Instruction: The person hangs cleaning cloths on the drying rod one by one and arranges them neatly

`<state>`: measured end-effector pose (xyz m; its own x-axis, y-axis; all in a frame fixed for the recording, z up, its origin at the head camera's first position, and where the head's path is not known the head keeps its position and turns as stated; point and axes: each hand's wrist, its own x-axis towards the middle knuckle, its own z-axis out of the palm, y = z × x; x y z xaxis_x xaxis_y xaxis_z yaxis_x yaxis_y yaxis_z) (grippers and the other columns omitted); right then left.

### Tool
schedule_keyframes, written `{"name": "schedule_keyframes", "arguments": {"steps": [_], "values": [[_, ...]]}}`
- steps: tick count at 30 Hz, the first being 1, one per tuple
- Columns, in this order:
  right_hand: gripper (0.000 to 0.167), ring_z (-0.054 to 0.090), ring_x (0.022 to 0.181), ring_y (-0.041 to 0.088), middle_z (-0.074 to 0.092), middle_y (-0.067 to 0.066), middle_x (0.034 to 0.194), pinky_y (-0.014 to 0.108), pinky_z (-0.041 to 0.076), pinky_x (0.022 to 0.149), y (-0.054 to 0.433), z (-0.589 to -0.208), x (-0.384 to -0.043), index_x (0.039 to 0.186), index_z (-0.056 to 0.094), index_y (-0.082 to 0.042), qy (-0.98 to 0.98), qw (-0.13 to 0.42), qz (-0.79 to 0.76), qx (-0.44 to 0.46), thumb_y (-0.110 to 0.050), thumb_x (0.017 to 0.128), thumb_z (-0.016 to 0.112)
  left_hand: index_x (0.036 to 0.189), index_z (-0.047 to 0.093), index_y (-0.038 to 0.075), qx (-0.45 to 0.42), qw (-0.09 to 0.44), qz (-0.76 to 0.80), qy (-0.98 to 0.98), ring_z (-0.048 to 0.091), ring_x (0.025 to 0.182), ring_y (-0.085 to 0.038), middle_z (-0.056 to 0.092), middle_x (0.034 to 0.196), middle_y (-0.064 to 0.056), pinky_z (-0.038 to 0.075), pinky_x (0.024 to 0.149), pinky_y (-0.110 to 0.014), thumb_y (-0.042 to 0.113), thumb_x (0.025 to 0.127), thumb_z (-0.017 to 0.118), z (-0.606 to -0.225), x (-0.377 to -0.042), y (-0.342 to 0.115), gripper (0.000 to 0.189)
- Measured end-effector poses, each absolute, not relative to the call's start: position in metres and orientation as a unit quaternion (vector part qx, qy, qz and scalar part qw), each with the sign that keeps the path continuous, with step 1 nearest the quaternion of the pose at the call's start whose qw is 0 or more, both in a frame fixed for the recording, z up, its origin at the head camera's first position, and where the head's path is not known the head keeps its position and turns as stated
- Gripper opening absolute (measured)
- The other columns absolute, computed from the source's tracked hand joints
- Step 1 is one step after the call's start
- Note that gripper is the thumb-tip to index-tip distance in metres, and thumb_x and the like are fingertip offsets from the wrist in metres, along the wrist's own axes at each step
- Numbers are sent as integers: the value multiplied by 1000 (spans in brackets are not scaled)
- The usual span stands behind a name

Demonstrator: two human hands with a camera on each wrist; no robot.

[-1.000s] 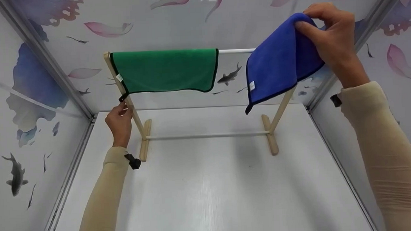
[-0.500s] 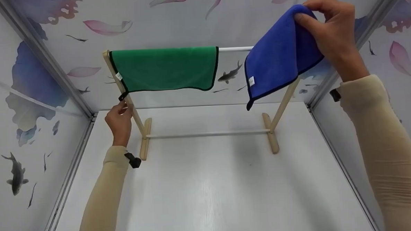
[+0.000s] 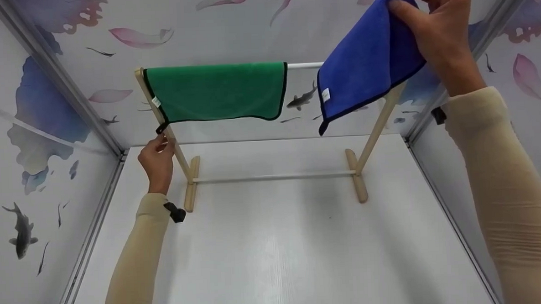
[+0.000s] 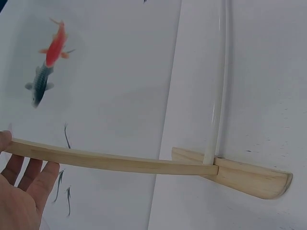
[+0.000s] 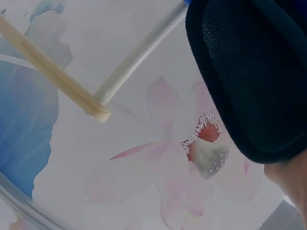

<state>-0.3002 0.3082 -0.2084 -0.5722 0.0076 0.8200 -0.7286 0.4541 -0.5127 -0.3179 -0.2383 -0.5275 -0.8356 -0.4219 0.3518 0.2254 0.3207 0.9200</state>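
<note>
A blue towel point(image 3: 362, 52) with black edging, a white tag and a hanging loop is pinched at its top edge by my right hand point(image 3: 448, 30). It hangs folded and slanting in front of the right end of the wooden towel rack point(image 3: 379, 122), hiding that end of the top bar in the head view. My left hand point(image 3: 158, 163) holds the rack's left post point(image 4: 110, 162), thumb above and fingers below in the left wrist view. Over the left part of the white top bar point(image 3: 304, 66) lies a green towel point(image 3: 217, 92), its loop just above my left fingers.
The rack stands on two wooden feet point(image 3: 356, 180), joined by a white lower bar point(image 3: 271, 177), on a white tabletop point(image 3: 270, 257). Walls printed with fish and petals point(image 3: 140, 37) rise behind and at both sides, with metal corner rails point(image 3: 62, 81).
My right hand has risen, lifting the blue towel, and the towel's lower corner has moved up and slightly left. The left hand and the green towel have stayed in place.
</note>
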Motion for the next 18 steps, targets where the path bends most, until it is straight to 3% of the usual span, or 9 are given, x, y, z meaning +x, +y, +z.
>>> {"name": "schedule_keyframes", "arguments": {"steps": [6, 18], "values": [[15, 75, 109, 22, 79, 5, 109, 33, 54, 114, 298, -203, -298, 116, 83, -2, -735, 418, 480, 233, -7, 105, 75, 142, 73, 1, 67, 277, -586, -759, 69, 109, -20, 75, 125, -20, 63, 91, -25, 10, 108, 73, -527, -318, -238, 35], [15, 70, 113, 22, 75, -5, 111, 31, 52, 114, 288, -208, -298, 116, 83, -4, -725, 430, 497, 205, -6, 106, 72, 143, 72, 2, 71, 274, -583, -761, 68, 109, -20, 75, 125, -19, 63, 92, -26, 11, 109, 71, -526, -317, -237, 35]]}}
